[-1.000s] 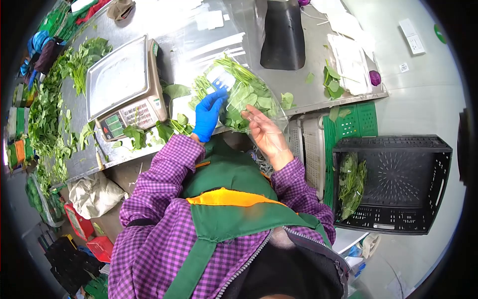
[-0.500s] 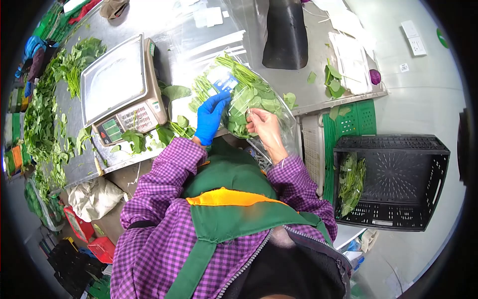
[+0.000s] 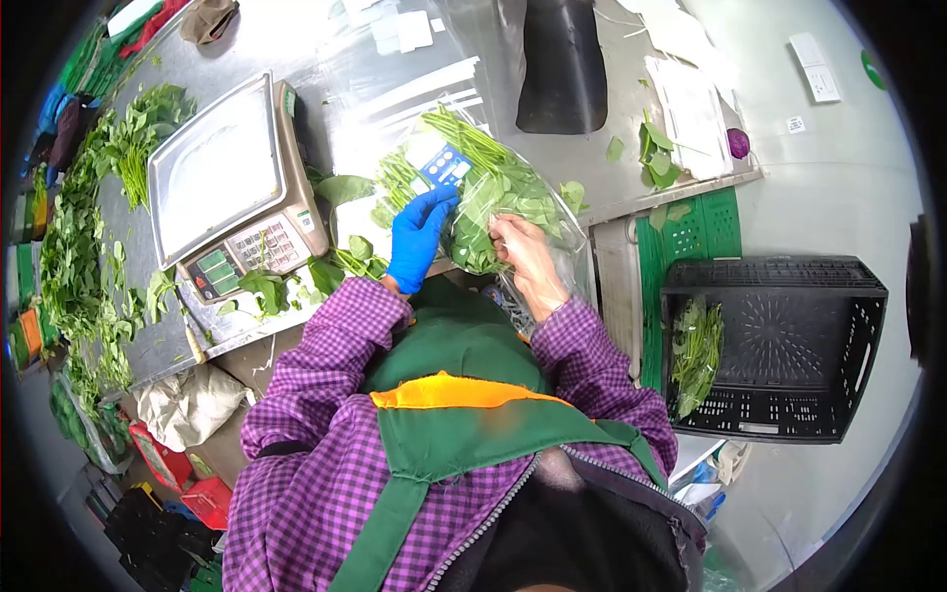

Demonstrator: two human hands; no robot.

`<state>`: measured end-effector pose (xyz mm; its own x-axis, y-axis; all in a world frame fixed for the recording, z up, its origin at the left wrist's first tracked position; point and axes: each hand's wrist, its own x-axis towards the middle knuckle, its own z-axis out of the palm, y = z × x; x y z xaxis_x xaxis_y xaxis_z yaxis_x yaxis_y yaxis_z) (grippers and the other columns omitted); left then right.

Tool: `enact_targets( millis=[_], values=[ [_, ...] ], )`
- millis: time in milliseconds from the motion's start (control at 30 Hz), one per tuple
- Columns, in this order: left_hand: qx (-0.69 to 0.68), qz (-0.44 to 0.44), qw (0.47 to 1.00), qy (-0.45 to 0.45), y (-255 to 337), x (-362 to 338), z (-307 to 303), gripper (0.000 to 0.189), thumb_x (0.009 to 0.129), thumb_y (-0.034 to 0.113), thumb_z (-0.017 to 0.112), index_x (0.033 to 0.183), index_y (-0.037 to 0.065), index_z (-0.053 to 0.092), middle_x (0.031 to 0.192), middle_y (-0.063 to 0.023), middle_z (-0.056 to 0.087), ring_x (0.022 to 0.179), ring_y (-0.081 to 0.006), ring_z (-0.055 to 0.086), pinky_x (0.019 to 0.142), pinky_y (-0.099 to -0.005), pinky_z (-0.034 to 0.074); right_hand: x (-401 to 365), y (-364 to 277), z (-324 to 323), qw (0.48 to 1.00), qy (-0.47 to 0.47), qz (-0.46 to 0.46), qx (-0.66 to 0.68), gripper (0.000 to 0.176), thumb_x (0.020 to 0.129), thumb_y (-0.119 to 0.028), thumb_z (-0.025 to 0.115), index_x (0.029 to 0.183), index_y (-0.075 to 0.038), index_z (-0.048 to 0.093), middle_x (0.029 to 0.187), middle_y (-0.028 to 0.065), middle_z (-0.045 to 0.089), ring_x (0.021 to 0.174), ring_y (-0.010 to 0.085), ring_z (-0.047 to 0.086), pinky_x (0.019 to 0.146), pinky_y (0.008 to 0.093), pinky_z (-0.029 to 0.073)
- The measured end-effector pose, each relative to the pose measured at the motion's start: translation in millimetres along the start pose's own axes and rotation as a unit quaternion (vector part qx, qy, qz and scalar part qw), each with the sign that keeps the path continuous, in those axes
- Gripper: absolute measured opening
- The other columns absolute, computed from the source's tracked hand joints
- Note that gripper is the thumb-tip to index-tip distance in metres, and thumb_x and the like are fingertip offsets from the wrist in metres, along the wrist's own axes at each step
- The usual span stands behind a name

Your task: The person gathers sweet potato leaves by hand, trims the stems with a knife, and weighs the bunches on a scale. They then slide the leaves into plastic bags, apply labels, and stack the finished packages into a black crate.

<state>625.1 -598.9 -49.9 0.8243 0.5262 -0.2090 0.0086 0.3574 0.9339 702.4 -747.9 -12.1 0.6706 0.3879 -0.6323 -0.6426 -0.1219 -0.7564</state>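
A clear plastic bag of leafy greens (image 3: 508,197) lies at the table's near edge, stems pointing away from me and leaves towards me. On the bag is a blue and white label (image 3: 444,166). My left hand (image 3: 422,235), in a blue glove, has its fingers pressed together at the bag's left side, just below the label. My bare right hand (image 3: 528,255) pinches the plastic over the leaves on the right. The loose end of the bag hangs below that hand, over the edge. Loose leaves and stems (image 3: 357,259) lie left of my gloved hand.
A weighing scale (image 3: 222,168) stands on the metal table to the left, with piles of loose greens (image 3: 74,257) beyond it. To the right, a black crate (image 3: 779,345) holds one bag of greens (image 3: 698,357), beside a green crate (image 3: 705,232). A knife (image 3: 192,335) lies near the left edge.
The view has shifted slightly. My right hand's fingers have curled a little more closely on the plastic. The left hand and the bag stay nearly in place.
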Motion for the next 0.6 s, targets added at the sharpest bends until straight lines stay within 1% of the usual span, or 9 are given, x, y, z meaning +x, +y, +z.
enact_targets(
  millis=[133,367,433,600],
  values=[
    [-0.008,0.004,1.0,0.0,-0.6,-0.2,1.0,0.025,0.091,0.002,0.054,0.115,-0.003,0.058,0.109,-0.0099,0.063,0.1,-0.016,0.06,0.091,-0.0273,0.047,2.4,1.9,-0.1,1.0,0.007,-0.003,-0.004,0.011,0.086,-0.016,0.061,0.089,-0.005,0.064,0.074,-0.004,0.056,0.062,0.0033,0.047,0.053,0.0178,0.036],
    [-0.01,0.002,1.0,-0.001,-1.3,0.6,0.1,0.025,0.09,0.001,0.054,0.115,-0.003,0.058,0.109,-0.0101,0.063,0.1,-0.0159,0.06,0.091,-0.0273,0.047,4.7,3.7,-0.5,1.0,0.004,0.005,-0.001,0.01,0.087,-0.012,0.059,0.09,-0.004,0.064,0.073,-0.0037,0.056,0.061,0.0038,0.047,0.052,0.0181,0.036],
    [-0.005,-0.001,1.0,-0.002,-1.1,0.8,-0.1,0.025,0.09,0.001,0.054,0.114,-0.003,0.058,0.109,-0.0101,0.063,0.1,-0.0161,0.06,0.091,-0.0272,0.047,4.4,4.5,0.3,1.0,0.004,-0.021,-0.009,0.01,0.086,-0.012,0.059,0.09,-0.003,0.064,0.074,-0.0035,0.056,0.062,0.0042,0.046,0.053,0.0185,0.036],
    [0.007,0.003,1.0,-0.005,-3.0,1.3,-0.1,0.025,0.09,0.001,0.054,0.114,-0.003,0.058,0.109,-0.0101,0.063,0.1,-0.0161,0.06,0.091,-0.0271,0.046,6.5,7.7,4.6,0.999,0.022,-0.039,-0.015,0.012,0.085,-0.012,0.06,0.088,-0.001,0.063,0.073,-0.0031,0.057,0.061,0.0047,0.046,0.055,0.0199,0.037]
  ],
)
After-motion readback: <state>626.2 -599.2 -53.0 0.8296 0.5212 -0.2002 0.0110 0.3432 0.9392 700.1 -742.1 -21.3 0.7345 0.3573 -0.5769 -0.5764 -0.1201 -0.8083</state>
